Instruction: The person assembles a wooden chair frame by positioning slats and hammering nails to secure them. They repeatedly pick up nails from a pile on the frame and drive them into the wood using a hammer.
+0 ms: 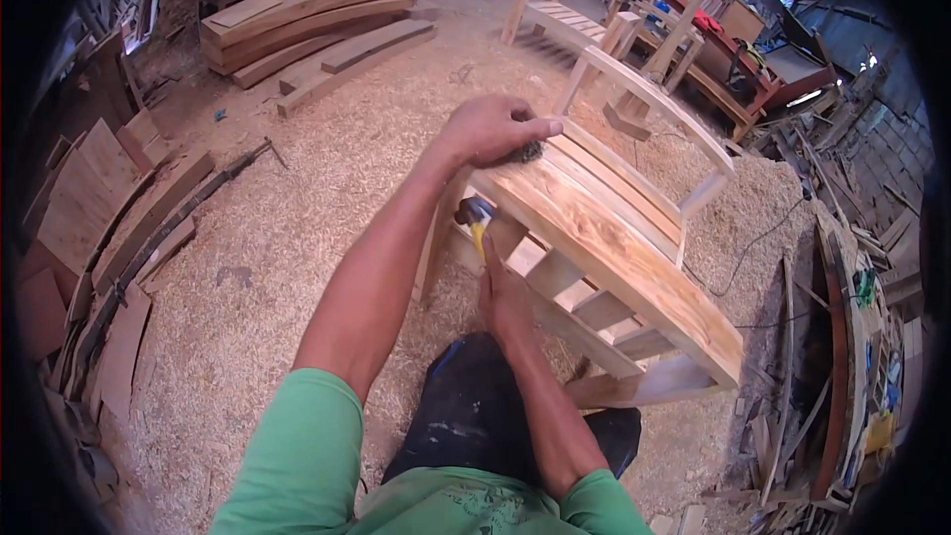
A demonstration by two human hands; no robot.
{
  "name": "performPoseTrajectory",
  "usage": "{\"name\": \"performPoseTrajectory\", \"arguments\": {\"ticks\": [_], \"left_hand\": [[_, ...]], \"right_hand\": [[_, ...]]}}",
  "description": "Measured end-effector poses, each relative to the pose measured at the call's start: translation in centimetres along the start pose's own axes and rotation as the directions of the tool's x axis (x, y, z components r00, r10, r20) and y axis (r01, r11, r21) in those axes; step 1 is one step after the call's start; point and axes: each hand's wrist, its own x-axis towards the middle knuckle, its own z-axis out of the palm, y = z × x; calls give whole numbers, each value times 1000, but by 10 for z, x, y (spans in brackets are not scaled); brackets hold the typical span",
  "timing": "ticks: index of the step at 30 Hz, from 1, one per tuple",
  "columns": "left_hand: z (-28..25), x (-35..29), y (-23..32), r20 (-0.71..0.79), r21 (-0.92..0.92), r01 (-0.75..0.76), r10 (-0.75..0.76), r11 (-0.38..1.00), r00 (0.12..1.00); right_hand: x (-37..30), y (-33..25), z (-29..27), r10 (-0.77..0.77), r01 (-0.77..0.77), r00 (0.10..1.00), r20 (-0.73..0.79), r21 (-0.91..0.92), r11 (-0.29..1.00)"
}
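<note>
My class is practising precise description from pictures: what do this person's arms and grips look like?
The left sleeve and right sleeve are short and green. The left forearm and right forearm are bare, with no watch or cable showing. The left grip and right grip are ungloved human hands.

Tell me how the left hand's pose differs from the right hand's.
The left hand is over one corner of the slatted wooden frame; the right hand is nearer the body. A dark wad shows under the left hand; the right hand grips a yellow-handled hammer. Both are bare.
</note>
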Motion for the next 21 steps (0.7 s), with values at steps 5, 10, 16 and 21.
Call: {"name": "performPoseTrajectory", "arguments": {"ticks": [5, 10, 16, 21], "left_hand": [[-5, -2, 16, 26, -38, 42, -41, 998, 999], [-1, -2, 6, -2, -129, -35, 35, 991, 999], [-1, -11, 6, -2, -36, -208, 208, 978, 978], [-1, -14, 17, 82, 134, -232, 223, 963, 971]], "right_hand": [[-10, 7, 3, -48, 47, 992, -118, -10, 999], [-1, -6, -15, -3, 24, 990, -142, 146, 989], [10, 12, -5, 53, -51, 997, 61, -43, 998], [3, 6, -2, 95, -95, 994, 57, 1, 995]]}}
